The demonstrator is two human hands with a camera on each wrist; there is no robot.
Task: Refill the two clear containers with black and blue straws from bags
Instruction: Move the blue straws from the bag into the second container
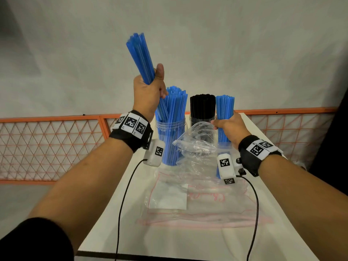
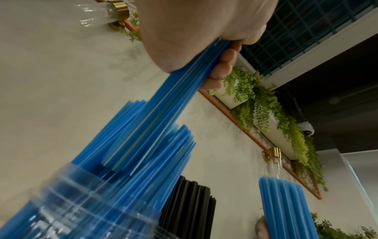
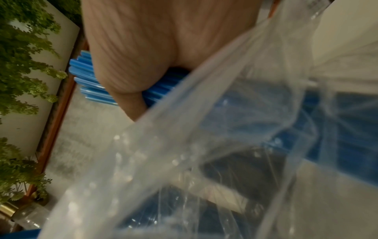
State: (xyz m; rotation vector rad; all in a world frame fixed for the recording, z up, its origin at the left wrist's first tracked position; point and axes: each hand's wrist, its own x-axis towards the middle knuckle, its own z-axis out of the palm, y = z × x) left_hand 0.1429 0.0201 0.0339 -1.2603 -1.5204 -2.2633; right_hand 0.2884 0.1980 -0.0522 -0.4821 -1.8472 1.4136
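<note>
My left hand [image 1: 148, 87] grips a bundle of blue straws [image 1: 140, 57], tilted up and left, its lower ends dipping among the straws in the left clear container [image 1: 170, 129], which is packed with blue straws. The left wrist view shows the same bundle [image 2: 163, 113] entering the container [image 2: 81, 202]. To its right stands the second clear container with black straws [image 1: 202, 107]. My right hand [image 1: 229, 127] holds another upright bundle of blue straws [image 1: 225, 108], with a clear plastic bag [image 1: 199, 146] crumpled around its lower part. In the right wrist view the bag [image 3: 204, 153] hides most of that bundle [image 3: 90, 80].
A flat zip bag with a pink seal [image 1: 197, 200] lies on the white table [image 1: 169, 238] in front of the containers. An orange mesh railing [image 1: 52, 146] runs behind the table. Two black cables hang from my wrist cameras across the table.
</note>
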